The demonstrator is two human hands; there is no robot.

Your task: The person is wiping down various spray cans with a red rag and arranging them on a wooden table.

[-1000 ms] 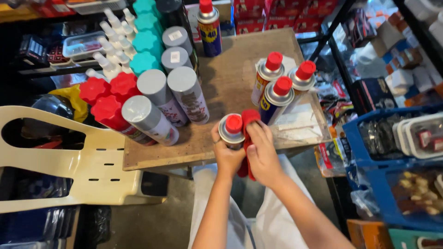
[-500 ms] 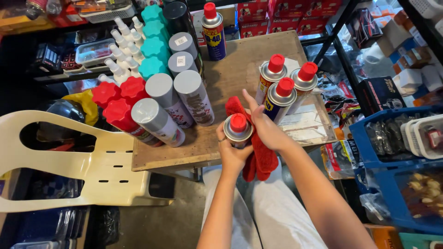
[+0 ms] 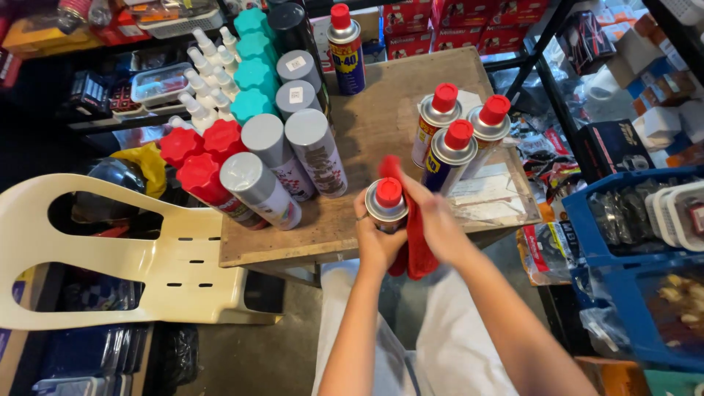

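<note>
Spray can [image 3: 386, 205] with a red cap is what we are holding, upright, just off the near edge of the wooden table [image 3: 381, 125]. Our left hand [image 3: 378, 242] is wrapping it from below, fingers clamped round the lower body. Our right hand [image 3: 440, 224] is pressing a red cloth [image 3: 414, 249] against the can's right side, fingers closed on the cloth; that hand is blurring, so we cannot tell exactly how each finger is lying.

We are judging the can to be stiff metal, smooth and rather slippery where it is bare, moderately heavy if full, and not fragile, though the plastic cap could pop off. The cylindrical body below the shoulder is the place to take hold, not the cap. The cloth is soft and limp and is hanging down below our hands.

Three more red-capped cans [image 3: 458, 143] are standing near the table's right edge, close beside the can in hand. Grey-capped cans [image 3: 286, 158] and red-capped ones [image 3: 198, 158] are leaning along the left edge, teal-capped ones [image 3: 249, 66] towards the far left corner. A cream plastic chair [image 3: 125, 264] is standing to the left of the table.
</note>
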